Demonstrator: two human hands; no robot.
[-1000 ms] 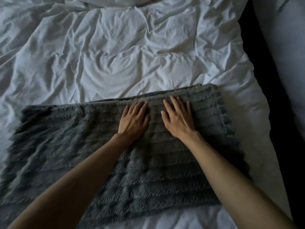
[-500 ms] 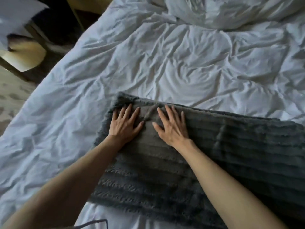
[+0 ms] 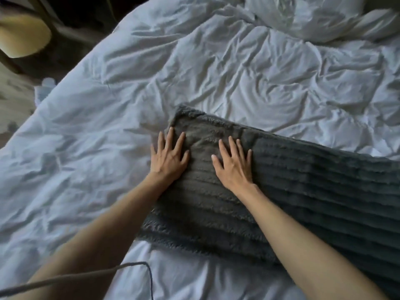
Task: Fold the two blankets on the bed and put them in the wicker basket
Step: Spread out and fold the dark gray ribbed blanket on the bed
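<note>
Fingers [image 3: 170, 139] of the left hand [image 3: 167, 159] and right hand [image 3: 234, 167] are lying straight and spread, pressing flat near the left end of the folded grey plush blanket [image 3: 303, 191], which is resting on the white duvet [image 3: 216, 72]. Seemingly soft, limp and light, the blanket is probably calling for a grip at its corners.

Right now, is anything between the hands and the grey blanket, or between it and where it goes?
Nothing: the left hand and right hand lie flat on the grey blanket. No basket is in view, so that path cannot be judged.
</note>
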